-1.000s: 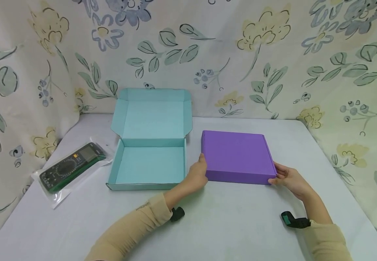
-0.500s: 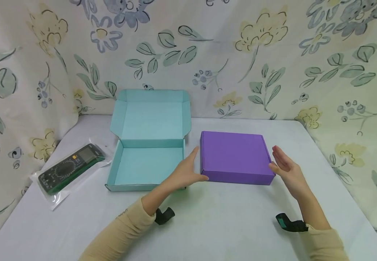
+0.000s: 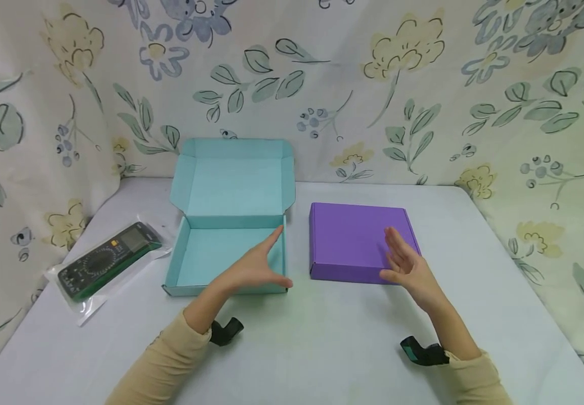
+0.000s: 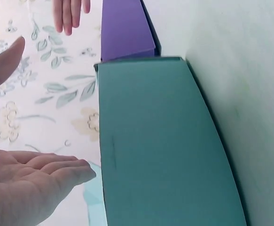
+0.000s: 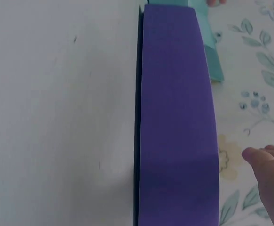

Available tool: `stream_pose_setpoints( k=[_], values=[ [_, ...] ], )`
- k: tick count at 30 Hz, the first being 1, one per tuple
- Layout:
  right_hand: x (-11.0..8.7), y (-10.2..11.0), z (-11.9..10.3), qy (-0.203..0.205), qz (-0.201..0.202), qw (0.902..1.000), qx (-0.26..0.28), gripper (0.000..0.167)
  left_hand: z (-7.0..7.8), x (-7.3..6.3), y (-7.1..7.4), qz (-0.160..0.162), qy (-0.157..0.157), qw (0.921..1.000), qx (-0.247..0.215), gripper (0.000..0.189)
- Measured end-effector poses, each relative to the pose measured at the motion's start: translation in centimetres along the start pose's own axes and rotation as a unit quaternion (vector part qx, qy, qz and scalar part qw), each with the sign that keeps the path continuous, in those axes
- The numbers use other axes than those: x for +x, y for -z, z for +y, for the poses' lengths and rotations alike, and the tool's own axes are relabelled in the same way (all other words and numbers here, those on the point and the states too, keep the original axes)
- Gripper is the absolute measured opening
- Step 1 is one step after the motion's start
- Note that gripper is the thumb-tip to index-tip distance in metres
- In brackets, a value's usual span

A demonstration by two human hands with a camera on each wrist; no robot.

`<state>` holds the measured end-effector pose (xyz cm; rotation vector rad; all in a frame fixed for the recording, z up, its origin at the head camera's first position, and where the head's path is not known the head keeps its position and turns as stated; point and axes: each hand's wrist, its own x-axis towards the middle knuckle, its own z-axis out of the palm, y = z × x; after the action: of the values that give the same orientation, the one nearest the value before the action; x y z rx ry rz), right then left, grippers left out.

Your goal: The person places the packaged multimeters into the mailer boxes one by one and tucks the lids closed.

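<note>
A closed purple cardboard box point(image 3: 352, 236) lies flat on the table, right of an open light-blue cardboard box point(image 3: 231, 256) whose lid point(image 3: 238, 183) stands up at the back. My left hand point(image 3: 248, 270) hovers over the blue box's front right part, thumb and fingers spread, holding nothing. My right hand point(image 3: 410, 273) is raised in front of the purple box's right part, fingers extended and nothing in them. The left wrist view shows the blue box's front wall point(image 4: 160, 141) below the open palm. In the right wrist view the purple box's front side point(image 5: 179, 117) runs beside the right hand point(image 5: 270, 172).
A green and black multimeter point(image 3: 109, 261) in a clear plastic bag point(image 3: 86, 312) lies at the left of the white table point(image 3: 332, 349). A floral cloth point(image 3: 342, 84) hangs behind and at the sides. Black wrist cameras sit under both cuffs.
Both hands have let go of the purple box. The left hand has moved left over the blue box; the right hand has lifted and shifted left. The boxes stay in place.
</note>
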<state>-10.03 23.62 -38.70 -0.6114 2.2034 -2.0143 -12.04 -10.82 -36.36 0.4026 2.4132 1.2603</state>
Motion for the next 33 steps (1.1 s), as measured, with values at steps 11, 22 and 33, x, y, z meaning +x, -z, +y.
stream_pose_setpoints(
  k=[11,22,33],
  values=[
    [1.7,-4.1,0.5,0.001,-0.038,0.9973,0.063,0.1,-2.5,-1.9,2.5,-0.016,-0.067,0.9958,-0.061,0.118],
    [3.4,-8.3,0.9,-0.01,-0.087,0.9904,0.107,0.111,-5.3,-4.6,5.4,0.024,-0.102,0.9793,-0.173,0.108],
    [4.7,-12.4,1.6,-0.029,-0.118,0.9808,0.153,0.117,-8.4,-7.5,8.1,0.043,-0.103,0.9543,-0.277,0.101]
  ],
)
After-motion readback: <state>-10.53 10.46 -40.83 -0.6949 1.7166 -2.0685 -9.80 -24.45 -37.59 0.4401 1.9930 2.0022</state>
